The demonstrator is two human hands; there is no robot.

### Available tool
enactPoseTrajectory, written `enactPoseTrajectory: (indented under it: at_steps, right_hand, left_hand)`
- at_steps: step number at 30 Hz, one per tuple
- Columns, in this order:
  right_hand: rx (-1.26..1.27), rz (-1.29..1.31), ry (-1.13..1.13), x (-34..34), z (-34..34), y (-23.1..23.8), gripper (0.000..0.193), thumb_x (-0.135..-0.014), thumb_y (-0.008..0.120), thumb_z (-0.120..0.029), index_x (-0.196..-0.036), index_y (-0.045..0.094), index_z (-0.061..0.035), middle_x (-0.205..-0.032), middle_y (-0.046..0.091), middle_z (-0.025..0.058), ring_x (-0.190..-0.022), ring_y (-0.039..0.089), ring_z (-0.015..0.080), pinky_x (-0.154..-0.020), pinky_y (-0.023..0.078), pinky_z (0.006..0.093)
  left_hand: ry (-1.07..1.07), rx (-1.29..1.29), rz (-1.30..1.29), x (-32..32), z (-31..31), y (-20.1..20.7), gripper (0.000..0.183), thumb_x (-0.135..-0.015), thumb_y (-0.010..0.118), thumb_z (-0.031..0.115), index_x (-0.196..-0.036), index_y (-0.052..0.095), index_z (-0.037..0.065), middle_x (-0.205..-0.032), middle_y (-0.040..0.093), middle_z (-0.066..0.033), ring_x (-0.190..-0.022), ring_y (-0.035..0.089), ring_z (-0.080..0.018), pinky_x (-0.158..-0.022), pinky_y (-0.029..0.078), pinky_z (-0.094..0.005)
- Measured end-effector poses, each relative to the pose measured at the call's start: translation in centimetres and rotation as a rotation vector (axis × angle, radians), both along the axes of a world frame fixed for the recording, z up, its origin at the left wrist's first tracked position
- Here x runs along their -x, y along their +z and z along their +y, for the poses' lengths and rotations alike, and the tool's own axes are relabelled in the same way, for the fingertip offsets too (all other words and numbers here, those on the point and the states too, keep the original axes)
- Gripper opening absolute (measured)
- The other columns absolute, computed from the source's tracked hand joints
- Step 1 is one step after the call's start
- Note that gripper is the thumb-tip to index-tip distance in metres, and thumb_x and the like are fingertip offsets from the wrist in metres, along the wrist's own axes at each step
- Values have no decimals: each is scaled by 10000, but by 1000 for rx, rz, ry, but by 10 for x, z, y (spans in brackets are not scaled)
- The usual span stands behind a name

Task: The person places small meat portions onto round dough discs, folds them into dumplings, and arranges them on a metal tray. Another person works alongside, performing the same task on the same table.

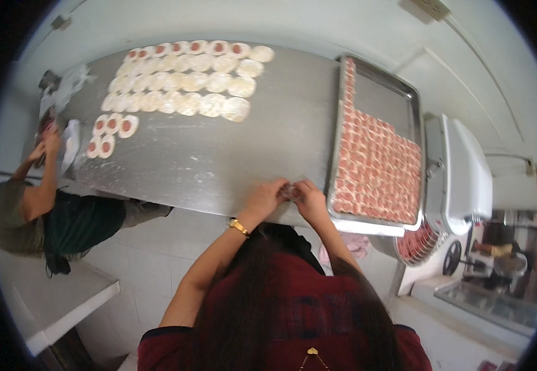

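Observation:
Close to the front edge of the metal table (207, 157), my left hand (268, 198) and my right hand (310, 201) meet with fingers closed around a small meat-filled dumpling (291, 193). My fingers cover most of it. To the right of my hands, a metal tray (383, 96) holds packed rows of open-topped dumplings (376, 170) with pink meat showing. Toward the far left, round floured dough wrappers (182, 81) lie in overlapping rows. Several wrappers with meat (113, 125) on them sit nearer the left side, and more line the farthest row.
At the table's left end another person (52, 213) works with their hands over something reddish beside white plastic (71, 145). A white machine (466, 167) stands right of the tray, with a bowl of pink meat (418, 244) below it. A white counter (74, 297) is at lower left.

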State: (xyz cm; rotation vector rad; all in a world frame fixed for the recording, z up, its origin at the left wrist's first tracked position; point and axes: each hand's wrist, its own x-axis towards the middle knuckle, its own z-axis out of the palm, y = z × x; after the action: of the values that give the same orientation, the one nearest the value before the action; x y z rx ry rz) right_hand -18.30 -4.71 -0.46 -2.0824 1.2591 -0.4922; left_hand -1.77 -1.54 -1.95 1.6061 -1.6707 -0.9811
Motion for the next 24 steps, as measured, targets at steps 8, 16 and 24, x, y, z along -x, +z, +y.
enactPoseTrajectory:
  at_steps: [8,16,24]
  right_hand:
    - [91,149,13,-19,11,13,293,-702,580,9,-983,615,-65,-907,559,146,-862,574,348,-734,475,413]
    - [17,63,-65,-16,12,9,375,-661,596,83,-1014,621,-40,-885,576,117,-790,619,263,-673,518,338]
    - [-158,-100,-290,18,7,25,382,-665,656,5,-1042,632,-46,-876,603,120,-763,609,229,-690,498,306]
  left_hand:
    - [696,127,-71,-149,10,-16,227,-830,592,200,-966,625,21,-824,642,-187,-745,638,-300,-660,485,-389]
    - [1321,143,-789,-423,54,-39,247,-798,591,137,-930,595,-71,-900,602,-283,-906,555,-410,-816,445,-450]
    - [1248,-128,-850,-512,46,-67,485,-813,571,425,-756,663,-48,-742,642,-241,-710,641,-397,-637,505,-488]
